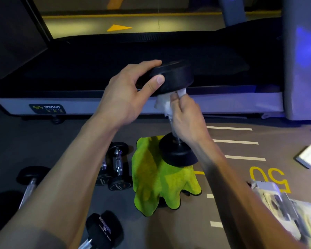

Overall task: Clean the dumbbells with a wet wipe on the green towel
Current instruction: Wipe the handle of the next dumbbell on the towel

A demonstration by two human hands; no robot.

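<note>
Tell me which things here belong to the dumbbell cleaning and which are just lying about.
In the job:
- upright dumbbell, lower end on the green towel
- wet wipe, rubbed on its handle by the right hand
- left hand gripping its top end
- other dumbbells, possibly awaiting cleaning

Lying about:
- treadmill
- white box
- packets

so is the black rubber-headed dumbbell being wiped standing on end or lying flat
On end, slightly tilted: the black dumbbell has its lower head on the crumpled green towel, and the left hand grips its top head.

Left hand (124, 97) steadies upright dumbbell (174, 78); right hand (187, 119) wipes its handle.
</note>
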